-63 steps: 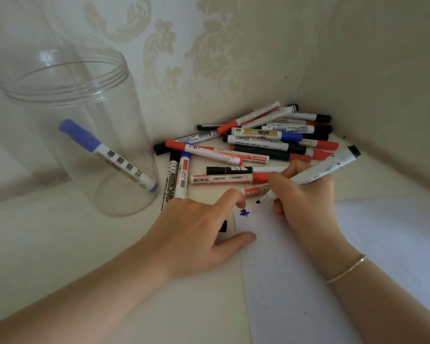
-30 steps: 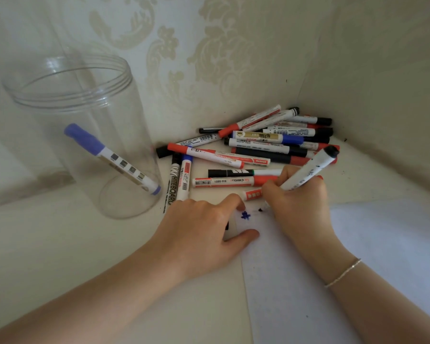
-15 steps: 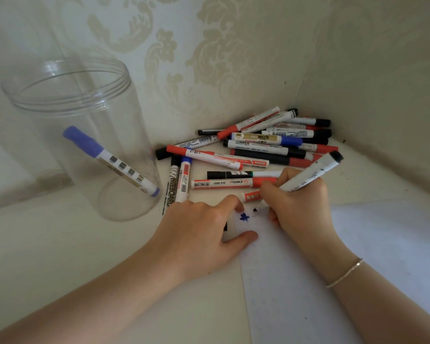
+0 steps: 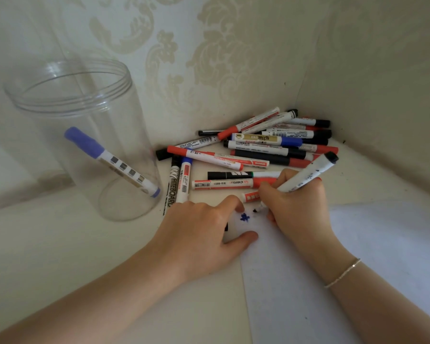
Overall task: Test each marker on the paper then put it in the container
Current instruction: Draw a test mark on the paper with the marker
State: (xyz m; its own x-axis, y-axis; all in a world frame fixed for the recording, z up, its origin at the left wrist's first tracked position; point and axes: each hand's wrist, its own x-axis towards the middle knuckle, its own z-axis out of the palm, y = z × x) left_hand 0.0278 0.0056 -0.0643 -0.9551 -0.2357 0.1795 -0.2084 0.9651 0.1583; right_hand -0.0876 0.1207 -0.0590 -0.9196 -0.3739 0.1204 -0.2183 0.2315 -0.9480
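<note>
**Marker tip on the paper, corner of the surface**

The right hand (image 4: pixel 296 207) grips a white marker (image 4: pixel 305 178) with a black end, fingers curled round its barrel, and the dark tip sits on the white paper (image 4: pixel 358 256) just right of a small blue scribble (image 4: pixel 244 217). The barrel slants up and to the right, away from the tip. A thin bracelet (image 4: pixel 343 273) circles that wrist.

The left hand (image 4: pixel 199 234) lies on the near left corner of the paper, forefinger and thumb spread either side of the scribble; a small black object, partly hidden under the fingers, cannot be made out.

Behind both hands a loose pile of markers (image 4: pixel 258 147) with red, blue and black caps fills the corner where the 2 patterned walls meet. To the left stands a clear, open container (image 4: pixel 67 95) on the pale surface (image 4: pixel 60 244), well apart from the paper. Inside it 1 blue-capped marker (image 4: pixel 109 160) leans, cap up, against the wall of the container.
</note>
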